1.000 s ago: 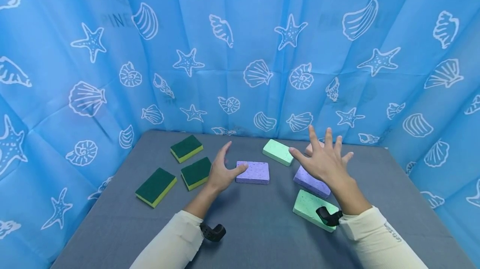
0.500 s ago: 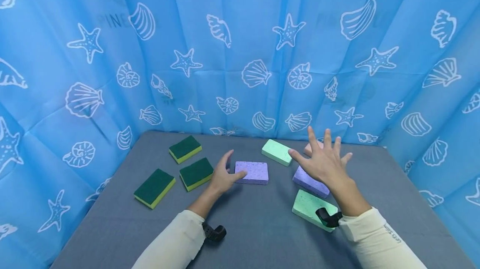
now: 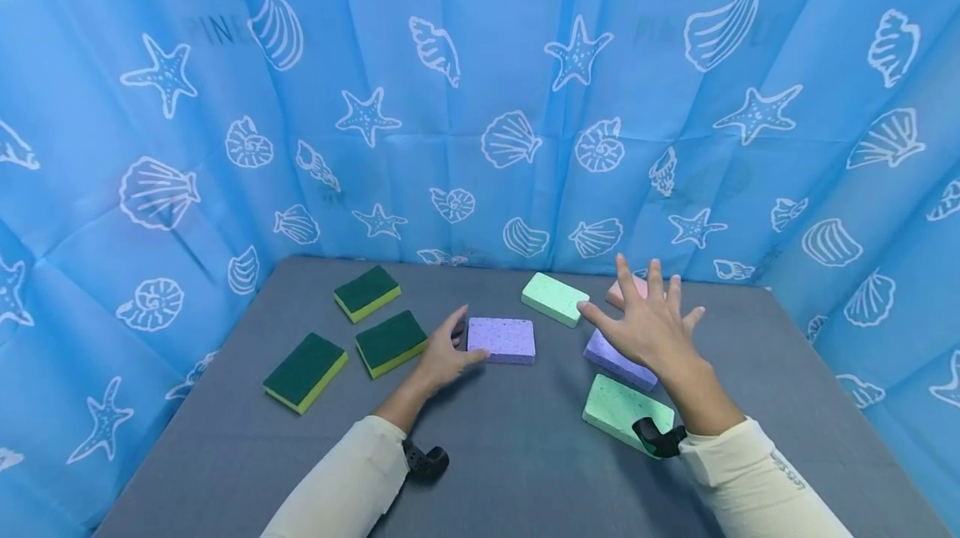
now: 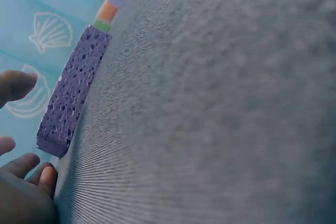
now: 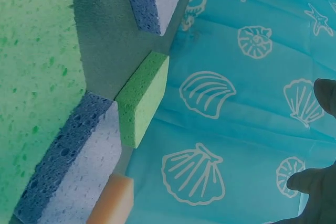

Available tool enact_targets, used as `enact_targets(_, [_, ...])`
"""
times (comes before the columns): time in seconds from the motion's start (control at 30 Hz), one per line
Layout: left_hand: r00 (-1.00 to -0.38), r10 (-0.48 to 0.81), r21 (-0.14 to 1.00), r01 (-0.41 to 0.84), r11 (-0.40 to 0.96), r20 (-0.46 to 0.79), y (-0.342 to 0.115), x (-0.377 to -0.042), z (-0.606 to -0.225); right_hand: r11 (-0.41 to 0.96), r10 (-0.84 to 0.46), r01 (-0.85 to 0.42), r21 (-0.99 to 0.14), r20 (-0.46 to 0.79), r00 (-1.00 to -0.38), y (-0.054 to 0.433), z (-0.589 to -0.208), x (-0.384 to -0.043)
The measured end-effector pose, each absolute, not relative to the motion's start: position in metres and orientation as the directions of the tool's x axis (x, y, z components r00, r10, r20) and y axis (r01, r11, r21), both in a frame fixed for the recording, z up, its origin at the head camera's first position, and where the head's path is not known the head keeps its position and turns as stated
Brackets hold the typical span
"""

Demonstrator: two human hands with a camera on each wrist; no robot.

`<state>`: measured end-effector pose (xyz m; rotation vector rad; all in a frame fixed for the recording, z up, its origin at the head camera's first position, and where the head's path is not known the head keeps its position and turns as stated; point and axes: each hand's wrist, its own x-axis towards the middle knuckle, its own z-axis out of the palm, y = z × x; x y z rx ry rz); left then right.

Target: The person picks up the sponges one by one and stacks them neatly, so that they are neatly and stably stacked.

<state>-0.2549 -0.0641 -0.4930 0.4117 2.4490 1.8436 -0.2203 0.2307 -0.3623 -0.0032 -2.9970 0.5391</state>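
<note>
1. Blue shell-print curtain [image 3: 480,79] stands behind a grey-covered table [image 3: 510,455].
2. Left hand [image 3: 442,359]: thumb and forefinger apart, pinching nothing, at the left end of the middle purple sponge [image 3: 502,338]; I cannot tell whether they touch it.
3. Half a second ago that thumb overlapped the sponge's top; now its tip shows at the near edge, so the hand seems better lined up around that end.
4. Right hand [image 3: 651,325]: fingers spread, holding nothing, little changed; around it are another purple sponge [image 3: 618,361], a pale green sponge [image 3: 553,296], a speckled green sponge [image 3: 618,404] and a partly hidden pink sponge [image 3: 616,294].
5. Farther left lie three green-and-yellow sponges [image 3: 390,341].
</note>
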Motion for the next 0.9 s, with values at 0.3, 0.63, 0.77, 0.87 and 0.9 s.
enact_targets(0.3, [-0.967, 0.255, 0.946, 0.093, 0.31, 0.012, -0.066, -0.261, -0.489, 0.935, 0.021, -0.008, -0.355, 0.077, -0.997, 0.231, -0.367, -0.215])
enact_targets(0.63, [-0.97, 0.241, 0.931, 0.057, 0.361, -0.034, -0.066, -0.262, -0.49, 0.936, 0.026, 0.0, -0.353, 0.07, -0.997, 0.234, -0.37, -0.209])
enact_targets(0.77, [-0.973, 0.225, 0.92, 0.048, 0.388, -0.044, -0.064, -0.262, -0.489, 0.939, 0.016, -0.016, -0.343, 0.092, -0.996, 0.236, -0.365, -0.204])
enact_targets(0.87, [-0.975, 0.215, 0.915, 0.037, 0.402, -0.055, -0.064, -0.263, -0.489, 0.936, 0.006, -0.039, -0.351, 0.127, -0.992, 0.238, -0.36, -0.198])
enact_targets(0.9, [-0.975, 0.214, 0.912, 0.035, 0.408, -0.058, -0.064, -0.264, -0.489, 0.934, 0.003, -0.047, -0.354, 0.14, -0.99, 0.239, -0.357, -0.196])
